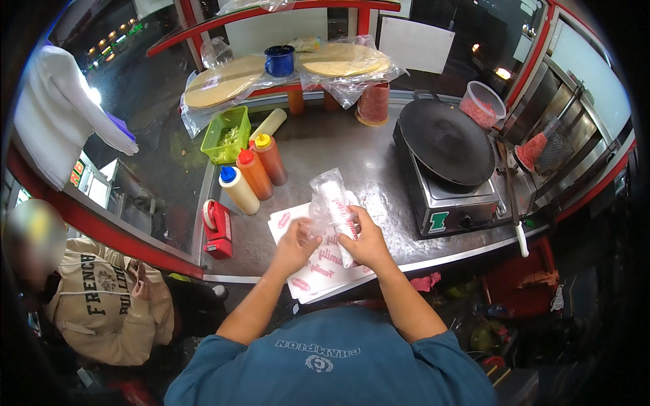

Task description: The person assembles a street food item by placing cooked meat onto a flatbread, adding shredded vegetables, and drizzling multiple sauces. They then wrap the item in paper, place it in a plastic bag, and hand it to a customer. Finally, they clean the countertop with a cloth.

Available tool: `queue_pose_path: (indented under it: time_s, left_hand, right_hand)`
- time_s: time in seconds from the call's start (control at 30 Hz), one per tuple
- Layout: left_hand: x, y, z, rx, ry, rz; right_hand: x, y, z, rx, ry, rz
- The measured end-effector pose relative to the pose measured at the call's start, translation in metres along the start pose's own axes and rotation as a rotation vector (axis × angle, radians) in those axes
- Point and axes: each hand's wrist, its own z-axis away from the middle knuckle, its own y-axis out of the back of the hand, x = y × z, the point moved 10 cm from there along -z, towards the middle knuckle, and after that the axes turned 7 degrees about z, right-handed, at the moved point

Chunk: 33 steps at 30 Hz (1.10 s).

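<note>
A narrow roll wrapped in white paper with red print lies partly inside a clear plastic bag. My right hand is closed around the roll's near right side, thumb and fingers on the paper. On the other side, my left hand has its fingers curled on the loose edge of the bag, which bunches at the fingertips. Beneath both hands is a stack of white printed wrapping paper, at the front edge of the steel counter.
Left stand sauce bottles, a green container of shredded vegetable and a red tape dispenser. A black griddle on a stove and a long knife are right. Flatbreads rest on the shelf. Someone in a beige hoodie sits left.
</note>
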Motion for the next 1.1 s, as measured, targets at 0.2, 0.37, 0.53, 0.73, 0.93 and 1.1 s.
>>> queue_pose_path:
  time_s: [0.2, 0.37, 0.53, 0.73, 0.93, 1.1]
  left_hand:
    - [-0.065, 0.008, 0.000, 0.181, 0.081, 0.671]
    - [-0.073, 0.016, -0.011, 0.219, -0.017, 0.727]
    - [-0.065, 0.009, 0.008, 0.315, -0.016, 0.638]
    - [-0.058, 0.018, 0.024, 0.411, -0.043, 0.134]
    - [0.011, 0.079, -0.017, 0.632, -0.206, 0.069]
    - [0.123, 0.123, 0.011, 0.659, -0.224, 0.520]
  right_hand:
    - [0.010, -0.050, -0.048, 0.035, -0.060, 0.173]
    - [0.026, -0.062, -0.075, 0.148, 0.048, -0.024]
    - [0.044, -0.045, -0.102, 0.246, 0.008, 0.541]
    - [0.075, -0.047, -0.057, -0.004, -0.041, 0.083]
    - [-0.004, -0.032, -0.109, -0.117, 0.027, -0.483]
    - [-0.137, 0.010, -0.098, -0.542, 0.207, -0.457]
